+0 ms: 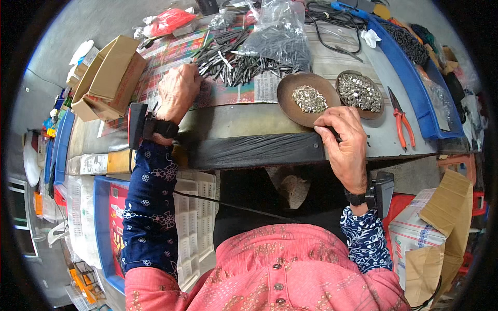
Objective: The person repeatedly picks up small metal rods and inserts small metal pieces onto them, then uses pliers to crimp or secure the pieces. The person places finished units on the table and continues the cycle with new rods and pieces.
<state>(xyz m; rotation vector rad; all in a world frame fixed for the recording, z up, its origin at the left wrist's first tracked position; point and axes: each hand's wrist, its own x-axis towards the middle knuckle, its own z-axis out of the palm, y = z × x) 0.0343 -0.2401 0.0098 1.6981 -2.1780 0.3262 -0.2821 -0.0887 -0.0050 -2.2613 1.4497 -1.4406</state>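
Observation:
My left hand (179,92) is at the left end of a loose pile of short black strips (228,62), its fingers curled in toward the strips. What those fingers hold, if anything, is hidden. Just in front of a round brown dish (286,98), my right hand (345,145) is closed, thumb and fingers drawn together. A small dark bit shows by its fingers, too small to name. Small slender metal pieces (309,99) lie heaped in that dish. Beside it, a second dish holds many small round greyish metal pieces (359,92).
Red-handled pliers (402,127) lie right of the dishes, beside a long blue tray (438,98). A clear plastic bag (277,39) of dark strips stands behind the pile. At left is an open cardboard box (111,78). A dark wooden bar (254,150) edges the bench.

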